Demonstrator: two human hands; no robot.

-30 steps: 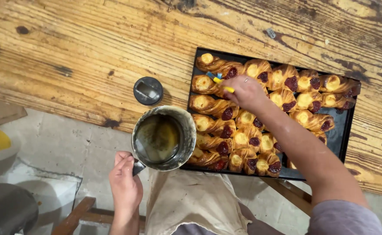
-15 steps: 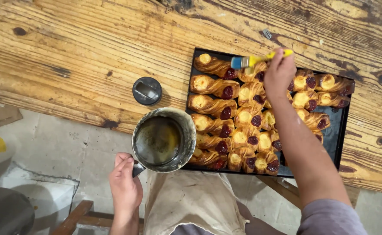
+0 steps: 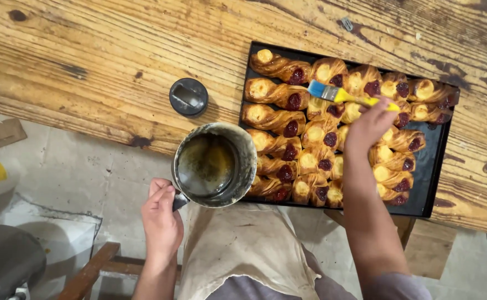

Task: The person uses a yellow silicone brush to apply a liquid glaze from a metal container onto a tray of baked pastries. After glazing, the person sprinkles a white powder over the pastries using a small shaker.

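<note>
One pot (image 3: 214,164) in left fist (image 3: 161,218) — one brush (image 3: 343,95) pinched by right fingers (image 3: 369,123).

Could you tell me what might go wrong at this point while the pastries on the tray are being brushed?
The pot of dark liquid is held by its handle in the left hand, past the table's edge; a tilt could spill it onto the apron or floor.

The brush in the right hand hangs over tightly packed pastries; drips may land unevenly, or bristles could smear the red filling.

The forearm crosses the tray's near rows and might brush them.
</note>
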